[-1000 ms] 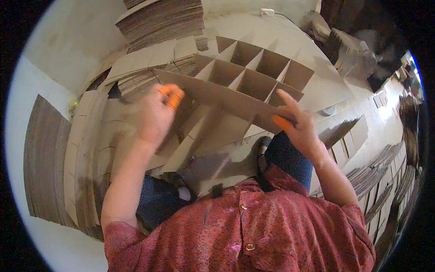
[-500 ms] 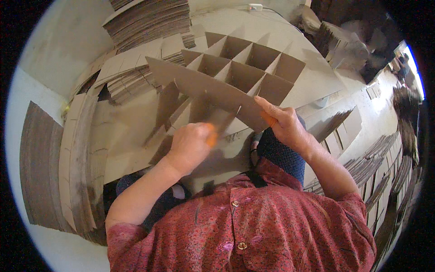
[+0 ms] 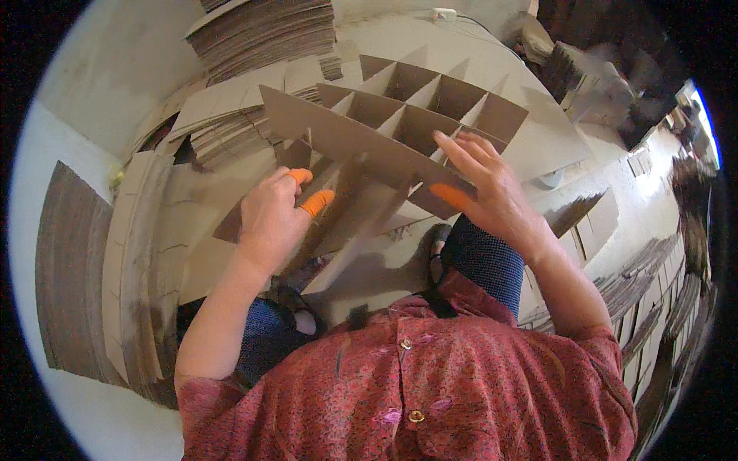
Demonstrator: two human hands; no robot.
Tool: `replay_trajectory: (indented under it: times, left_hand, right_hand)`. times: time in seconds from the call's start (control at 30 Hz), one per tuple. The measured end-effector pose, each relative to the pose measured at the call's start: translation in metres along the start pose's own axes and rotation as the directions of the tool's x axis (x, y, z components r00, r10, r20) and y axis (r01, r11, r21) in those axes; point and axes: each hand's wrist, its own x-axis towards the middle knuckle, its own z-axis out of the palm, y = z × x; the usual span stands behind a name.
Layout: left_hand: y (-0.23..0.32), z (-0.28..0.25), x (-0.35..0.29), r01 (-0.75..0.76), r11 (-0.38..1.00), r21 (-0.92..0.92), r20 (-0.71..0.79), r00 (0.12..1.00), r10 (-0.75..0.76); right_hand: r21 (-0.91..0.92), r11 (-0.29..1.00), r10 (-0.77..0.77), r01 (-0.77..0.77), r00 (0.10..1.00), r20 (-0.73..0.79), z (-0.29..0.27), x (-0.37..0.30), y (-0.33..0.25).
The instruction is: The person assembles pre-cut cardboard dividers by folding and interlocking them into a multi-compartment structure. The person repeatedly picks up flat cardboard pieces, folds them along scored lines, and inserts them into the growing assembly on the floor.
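Note:
A cardboard divider grid [image 3: 400,127] with several square cells lies in front of me, its long near strip [image 3: 346,138] slanting down to the right. At that strip's right end is my right hand [image 3: 500,192], fingers straight and spread over the top edge, its orange-covered thumb on the near side. My left hand [image 3: 269,211] is left of a motion-blurred cardboard strip [image 3: 361,223] that sticks out toward me. Its orange-covered thumb and forefinger are apart with nothing between them. Another cardboard piece [image 3: 296,157] stands beside the left hand, partly hidden by it.
Tall stacks of cardboard sheets [image 3: 261,38] stand at the back left, with slotted strips [image 3: 238,131] piled before them. More stacks [image 3: 69,269] line the left side. Several bundles of strips [image 3: 646,261] lie on the right. A white plug block [image 3: 443,14] with a cord sits at the back.
My left hand has moved left and opened. My right hand's fingers have straightened and spread at the strip. The near cardboard strip has swung and is blurred.

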Motion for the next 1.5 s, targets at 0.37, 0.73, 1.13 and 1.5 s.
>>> replay_trajectory:
  times: [0.37, 0.73, 1.13, 1.5]
  left_hand:
    - [-0.014, 0.026, 0.002, -0.02, 1.0, 0.005, 0.261, 0.965, 0.019]
    - [-0.005, 0.03, -0.001, -0.02, 1.0, 0.021, 0.217, 0.976, 0.015]
    - [-0.077, 0.005, 0.035, 0.067, 0.998, -0.008, 0.124, 0.99, -0.066]
    - [-0.155, 0.023, 0.094, 0.161, 0.982, -0.096, -0.061, 0.984, -0.167]
  right_hand:
    - [0.117, 0.992, -0.089, 0.045, 0.91, 0.406, 0.03, 0.049, -0.003]
    - [0.033, 0.997, 0.038, -0.066, 0.844, 0.535, 0.021, 0.054, -0.019]
    - [0.15, 0.986, 0.009, -0.072, 0.924, 0.382, 0.038, 0.043, -0.01]
    - [-0.057, 0.998, 0.056, -0.035, 0.902, 0.428, 0.069, 0.046, 0.017]
